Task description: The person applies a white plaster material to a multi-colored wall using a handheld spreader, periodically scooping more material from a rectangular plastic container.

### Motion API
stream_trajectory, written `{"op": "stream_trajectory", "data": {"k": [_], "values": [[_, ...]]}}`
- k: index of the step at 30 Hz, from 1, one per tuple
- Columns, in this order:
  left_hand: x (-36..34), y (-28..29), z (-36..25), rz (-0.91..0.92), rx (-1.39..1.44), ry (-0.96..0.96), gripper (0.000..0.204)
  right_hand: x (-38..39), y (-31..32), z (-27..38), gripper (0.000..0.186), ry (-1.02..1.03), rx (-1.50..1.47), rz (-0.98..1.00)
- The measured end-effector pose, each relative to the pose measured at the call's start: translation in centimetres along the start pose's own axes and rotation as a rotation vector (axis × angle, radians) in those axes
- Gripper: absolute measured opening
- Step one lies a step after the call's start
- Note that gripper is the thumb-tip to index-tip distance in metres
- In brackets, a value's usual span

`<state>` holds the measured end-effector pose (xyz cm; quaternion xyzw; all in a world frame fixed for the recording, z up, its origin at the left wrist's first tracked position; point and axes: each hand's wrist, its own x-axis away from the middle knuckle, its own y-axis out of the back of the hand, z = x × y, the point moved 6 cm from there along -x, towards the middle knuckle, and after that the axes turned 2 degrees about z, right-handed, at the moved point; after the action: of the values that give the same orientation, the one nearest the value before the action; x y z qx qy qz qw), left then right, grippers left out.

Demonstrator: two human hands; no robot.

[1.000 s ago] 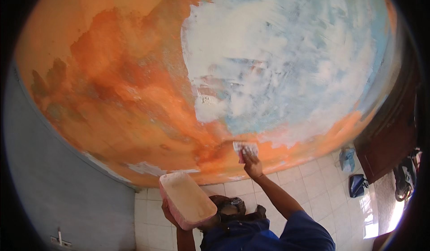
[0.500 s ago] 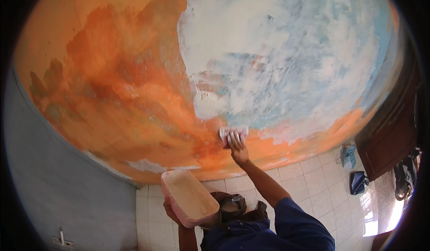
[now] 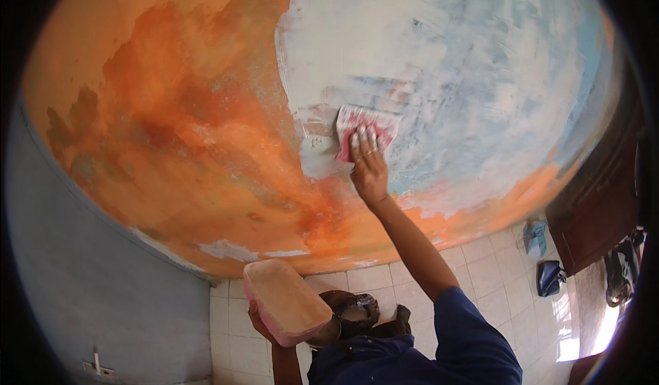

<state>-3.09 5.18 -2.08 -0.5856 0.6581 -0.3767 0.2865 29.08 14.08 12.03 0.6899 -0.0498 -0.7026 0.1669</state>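
Observation:
My right hand [image 3: 371, 172] grips a reddish flat putty spreader [image 3: 368, 117] smeared with white. Its broad edge lies against the wall [image 3: 171, 124], at the lower left part of a large white coat of filler [image 3: 343, 35]. Around that patch the paint is mottled orange, with light blue showing through on the right. Low on the left, my left hand [image 3: 257, 320] holds a pink rectangular tub [image 3: 274, 331] from its left side and below; most of those fingers are hidden. A smooth cream-coloured layer fills the tub's inside.
Below me, next to the tub, stands a dark open container [image 3: 357, 309] on pale floor tiles [image 3: 473, 282]. A grey wall [image 3: 103, 248] bounds the left. At the right are a light blue bag [image 3: 535, 238], a dark blue bag [image 3: 548, 278] and a brown door [image 3: 597, 213].
My right hand has moved the spreader up the wall, from the orange area just under the white patch onto it. The left hand and tub have barely shifted.

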Motion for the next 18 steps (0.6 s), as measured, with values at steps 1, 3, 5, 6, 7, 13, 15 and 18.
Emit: {"op": "stream_trajectory", "data": {"k": [1, 3, 5, 6, 7, 13, 15, 18], "values": [[-0.1, -0.3, 0.0, -0.006, -0.009, -0.016, 0.058, 2.3, -1.6, -0.6, 0.057, 0.023, 0.005, 0.01], [0.1, -0.7, -0.3, -0.035, -0.031, -0.065, 0.055, 8.9, -4.8, -0.4, 0.054, 0.029, -0.011, 0.097], [0.3, -1.1, -0.3, -0.019, -0.009, -0.028, 0.055, 18.1, -6.6, 0.1, 0.048, -0.007, -0.004, 0.305], [0.5, -0.7, -0.1, -0.022, 0.008, -0.003, 0.055, 23.3, -6.9, 0.4, 0.047, -0.08, -0.068, 0.481], [0.6, -0.5, -0.2, -0.019, 0.005, 0.001, 0.057, 27.5, -6.7, 1.4, 0.044, -0.086, -0.057, 0.612], [1.0, 0.2, -1.3, -0.038, 0.017, 0.009, 0.059, 31.2, -1.4, 2.0, 0.041, -0.25, -0.183, 0.482], [1.0, 0.8, -1.4, -0.07, -0.013, 0.013, 0.06, 21.9, 0.2, 1.5, 0.045, -0.229, -0.182, 0.295], [1.3, 1.2, -1.4, -0.104, -0.018, -0.005, 0.06, 12.8, 1.0, 1.4, 0.058, -0.113, -0.022, 0.173]]}}
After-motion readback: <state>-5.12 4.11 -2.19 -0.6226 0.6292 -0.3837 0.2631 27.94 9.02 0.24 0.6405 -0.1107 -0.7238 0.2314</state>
